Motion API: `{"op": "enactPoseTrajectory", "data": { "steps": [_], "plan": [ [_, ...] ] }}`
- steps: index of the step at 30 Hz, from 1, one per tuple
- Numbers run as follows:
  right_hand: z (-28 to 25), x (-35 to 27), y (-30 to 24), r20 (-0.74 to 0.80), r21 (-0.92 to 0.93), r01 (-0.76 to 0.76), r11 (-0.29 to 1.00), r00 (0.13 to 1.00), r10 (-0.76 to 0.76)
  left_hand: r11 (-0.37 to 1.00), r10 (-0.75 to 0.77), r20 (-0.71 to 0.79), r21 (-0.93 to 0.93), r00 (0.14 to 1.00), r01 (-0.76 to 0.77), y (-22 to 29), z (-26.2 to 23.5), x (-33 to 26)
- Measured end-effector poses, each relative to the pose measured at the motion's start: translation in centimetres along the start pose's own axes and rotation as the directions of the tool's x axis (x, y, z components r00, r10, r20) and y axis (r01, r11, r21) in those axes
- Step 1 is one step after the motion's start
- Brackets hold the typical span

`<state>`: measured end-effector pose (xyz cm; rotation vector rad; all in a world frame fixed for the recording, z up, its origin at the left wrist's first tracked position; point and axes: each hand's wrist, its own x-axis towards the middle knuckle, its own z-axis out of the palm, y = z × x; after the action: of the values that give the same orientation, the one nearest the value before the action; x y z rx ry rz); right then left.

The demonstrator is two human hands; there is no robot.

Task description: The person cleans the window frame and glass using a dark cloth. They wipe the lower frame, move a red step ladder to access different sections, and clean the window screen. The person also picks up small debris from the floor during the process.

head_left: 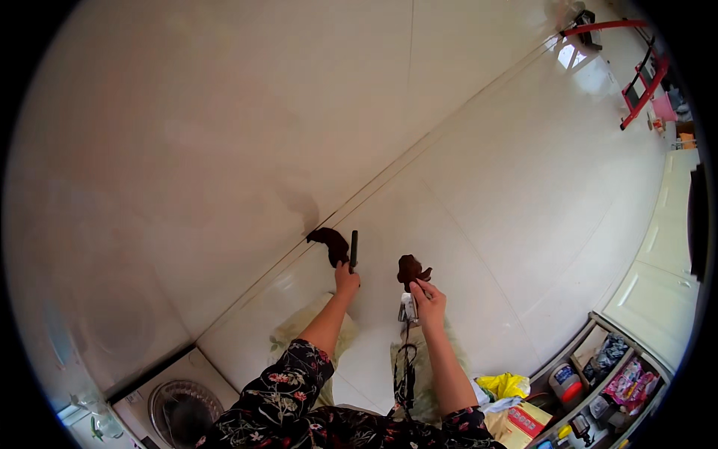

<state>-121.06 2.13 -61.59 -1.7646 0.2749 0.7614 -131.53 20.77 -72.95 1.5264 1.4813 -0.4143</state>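
My left hand (345, 278) is closed around the lower end of a dark flat stick-like thing (354, 247), which points away from me. From the same hand a curved dark brown piece (333, 244), soft-looking like cloth, bends off to the left. My right hand (429, 299) pinches a crumpled dark brown piece (409, 271) of similar colour, its kind unclear. Both pieces are held up above the pale floor, apart from each other. Just left of my right hand, a small white and silver thing (407, 307) hangs with a dark cord over my leg.
Glossy pale floor tiles (479, 172) spread ahead. At lower left stands a cabinet-like unit with a round glass door (183, 404). Lower right holds an open drawer (598, 374) of packets and jars, beside a yellow bag (505, 385). A red metal frame (645, 90) stands far right, near cream cupboards (658, 262).
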Motion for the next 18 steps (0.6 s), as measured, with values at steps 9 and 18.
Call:
{"op": "enactPoseTrajectory", "data": {
  "steps": [9, 18],
  "plan": [
    [2.9, 4.2, -2.1, 0.220, 0.013, -0.103, 0.995, 0.971, 0.098, 0.959, -0.128, 0.133, 0.269, 0.983, 0.089, -5.4, 3.2, 13.1],
    [1.7, 7.0, 1.4, 0.096, -0.080, 0.098, 0.992, 0.991, -0.090, 0.982, -0.169, 0.214, -0.042, 0.962, 0.181, -3.2, -0.8, 11.3]
  ]
}}
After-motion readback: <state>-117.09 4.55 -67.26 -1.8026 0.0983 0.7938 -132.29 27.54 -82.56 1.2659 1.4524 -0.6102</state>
